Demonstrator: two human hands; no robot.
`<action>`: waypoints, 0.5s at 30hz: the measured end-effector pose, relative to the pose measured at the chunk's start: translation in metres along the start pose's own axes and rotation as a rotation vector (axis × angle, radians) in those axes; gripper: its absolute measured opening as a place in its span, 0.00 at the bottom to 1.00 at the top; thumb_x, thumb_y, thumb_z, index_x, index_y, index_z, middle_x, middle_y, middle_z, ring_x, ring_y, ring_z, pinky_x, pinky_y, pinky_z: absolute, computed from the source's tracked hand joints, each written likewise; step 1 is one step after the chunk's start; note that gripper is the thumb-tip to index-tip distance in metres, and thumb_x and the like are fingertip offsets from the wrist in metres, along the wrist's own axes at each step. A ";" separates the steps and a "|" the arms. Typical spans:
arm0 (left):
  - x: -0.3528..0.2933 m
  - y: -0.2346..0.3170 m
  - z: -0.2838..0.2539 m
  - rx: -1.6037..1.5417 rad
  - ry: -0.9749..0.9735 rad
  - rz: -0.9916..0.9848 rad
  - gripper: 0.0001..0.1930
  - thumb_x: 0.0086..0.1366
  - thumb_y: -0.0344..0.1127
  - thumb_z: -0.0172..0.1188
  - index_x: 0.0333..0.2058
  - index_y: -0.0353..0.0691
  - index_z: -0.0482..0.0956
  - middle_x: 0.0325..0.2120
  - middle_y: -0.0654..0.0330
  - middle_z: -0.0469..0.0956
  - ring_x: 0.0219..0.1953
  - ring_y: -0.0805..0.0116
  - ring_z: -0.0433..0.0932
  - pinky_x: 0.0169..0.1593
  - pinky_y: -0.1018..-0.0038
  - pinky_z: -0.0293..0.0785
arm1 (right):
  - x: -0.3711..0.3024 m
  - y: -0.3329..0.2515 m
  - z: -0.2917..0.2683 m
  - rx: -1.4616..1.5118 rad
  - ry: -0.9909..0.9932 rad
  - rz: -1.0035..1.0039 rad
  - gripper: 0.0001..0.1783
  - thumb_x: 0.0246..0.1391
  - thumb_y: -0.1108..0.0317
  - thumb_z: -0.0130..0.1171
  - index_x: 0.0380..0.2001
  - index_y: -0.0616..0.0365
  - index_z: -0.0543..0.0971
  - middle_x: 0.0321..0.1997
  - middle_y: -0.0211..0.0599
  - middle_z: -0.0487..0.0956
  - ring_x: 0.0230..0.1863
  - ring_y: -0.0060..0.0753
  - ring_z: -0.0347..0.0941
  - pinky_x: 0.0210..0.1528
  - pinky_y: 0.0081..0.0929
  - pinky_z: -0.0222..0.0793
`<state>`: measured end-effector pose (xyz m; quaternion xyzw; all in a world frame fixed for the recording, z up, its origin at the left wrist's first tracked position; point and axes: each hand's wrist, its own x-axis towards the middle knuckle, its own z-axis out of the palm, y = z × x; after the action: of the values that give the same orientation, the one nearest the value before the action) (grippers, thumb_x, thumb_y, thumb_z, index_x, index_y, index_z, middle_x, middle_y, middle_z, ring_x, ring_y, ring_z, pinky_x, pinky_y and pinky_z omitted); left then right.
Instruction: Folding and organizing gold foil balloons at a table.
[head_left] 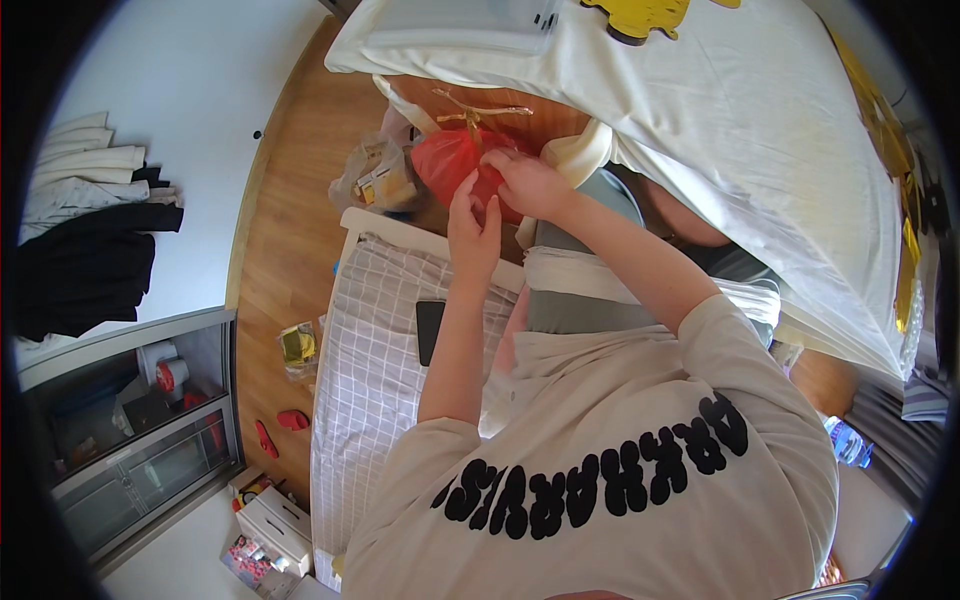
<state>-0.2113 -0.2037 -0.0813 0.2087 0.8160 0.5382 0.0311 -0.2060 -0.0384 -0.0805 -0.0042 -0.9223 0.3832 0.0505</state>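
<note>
In front of my knees is a shiny red rounded pouch (444,160) of thin, see-through material; I cannot tell whether it is a bag or a balloon. A gold ribbon (473,121) is tied at its top, with loose ends spreading out. My right hand (526,184) reaches over from the right, fingers bent and pressed on the front of the pouch. Close beside it, my left hand (474,232) comes up from below, its fingertips pinching at the same spot. What lies between the fingertips is too small to make out.
A white-covered table (740,110) carries a clear plastic box (460,25) and a yellow cutout (640,15). Left of the pouch sits a clear bag (375,180) on the wooden floor. A dark phone (430,333) lies on the checked bed (370,400). Red slippers (292,420) are farther left.
</note>
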 end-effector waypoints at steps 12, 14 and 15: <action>0.075 0.033 0.009 0.595 -0.265 0.576 0.15 0.70 0.41 0.53 0.48 0.46 0.84 0.46 0.61 0.84 0.49 0.63 0.80 0.60 0.57 0.61 | -0.011 0.002 0.011 -0.197 -0.002 -0.065 0.14 0.55 0.64 0.56 0.43 0.57 0.80 0.44 0.48 0.83 0.47 0.54 0.79 0.52 0.47 0.75; 0.082 0.037 0.009 0.737 -0.385 0.506 0.15 0.70 0.42 0.52 0.45 0.45 0.84 0.44 0.61 0.84 0.48 0.62 0.81 0.59 0.55 0.62 | -0.013 0.000 0.009 -0.175 -0.002 -0.045 0.14 0.54 0.65 0.56 0.42 0.58 0.80 0.41 0.48 0.83 0.46 0.53 0.79 0.52 0.47 0.75; 0.086 0.038 0.010 0.876 -0.498 0.434 0.15 0.71 0.43 0.50 0.43 0.45 0.84 0.41 0.60 0.85 0.47 0.62 0.82 0.59 0.54 0.63 | -0.014 0.003 0.010 -0.234 -0.023 -0.048 0.15 0.53 0.66 0.56 0.43 0.58 0.80 0.43 0.48 0.83 0.48 0.52 0.79 0.53 0.47 0.74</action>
<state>-0.2753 -0.1501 -0.0362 0.4866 0.8700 0.0762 0.0219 -0.1929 -0.0440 -0.0913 0.0163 -0.9610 0.2719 0.0483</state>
